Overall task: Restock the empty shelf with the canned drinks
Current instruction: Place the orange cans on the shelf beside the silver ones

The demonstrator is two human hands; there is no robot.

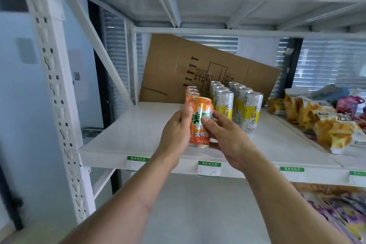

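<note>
Orange is the colour of the can (200, 123) that both hands hold near the middle of the frame, just above the front part of the white shelf (122, 134). In the head view, the only one, the left hand (175, 132) wraps its fingers around the left side of this can, and the right hand (223, 134) grips the right side with the thumb across the label. The can stands almost upright; I cannot tell if its bottom already touches the shelf.

Directly behind it a short row of orange cans (191, 93) runs toward the back. To the right are two rows of tall silver and yellow cans (237, 103), and the right hand is very near to the front one. A cardboard sheet (198, 69) leans at the back of the shelf.

In my judgement the main risk is on the right: if the right hand opens wide or pulls back carelessly, its knuckles may knock the tall slim cans, which can tip easily. Also, if the can is pushed back too hard, it may shove the orange row out of line. If it is put down too near the front edge, it may fall off.
</note>
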